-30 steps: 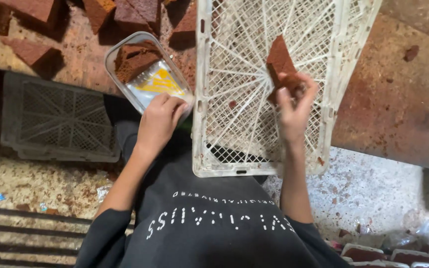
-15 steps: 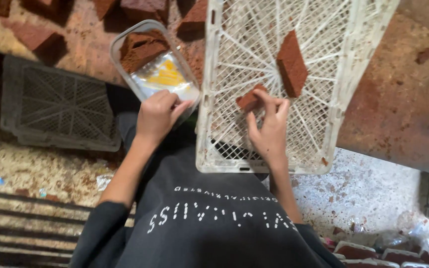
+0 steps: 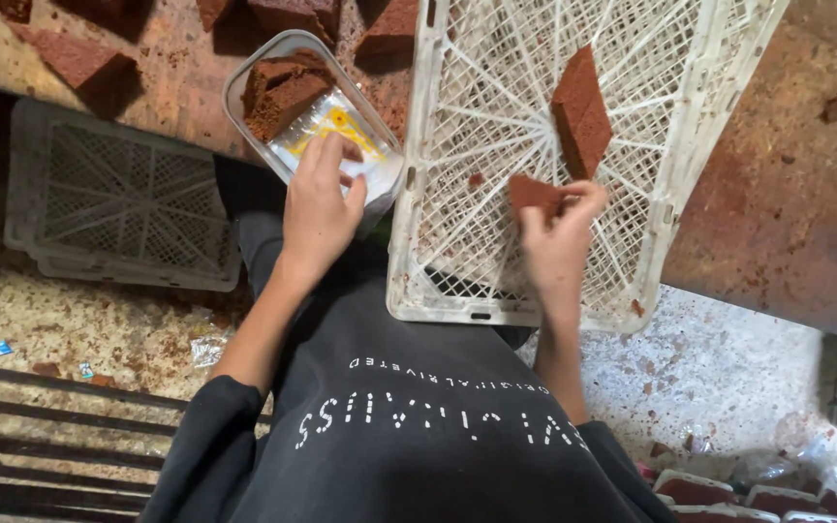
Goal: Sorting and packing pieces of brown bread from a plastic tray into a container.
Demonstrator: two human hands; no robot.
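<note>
Rust-stained tabletop (image 3: pixel 767 213) is carrying a white lattice crate (image 3: pixel 690 194), where my right hand (image 3: pixel 556 242) is pinching a small brown cake piece (image 3: pixel 533 192), seemingly soft and crumbly, best held lightly by its edges, while my left hand (image 3: pixel 320 208) is resting open-fingered on the clear tub (image 3: pixel 283 48).

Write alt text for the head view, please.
Seen from above, a person's right hand holds a small brown cake piece over a white lattice crate, while the left hand steadies a clear plastic container of cake slices.
</note>
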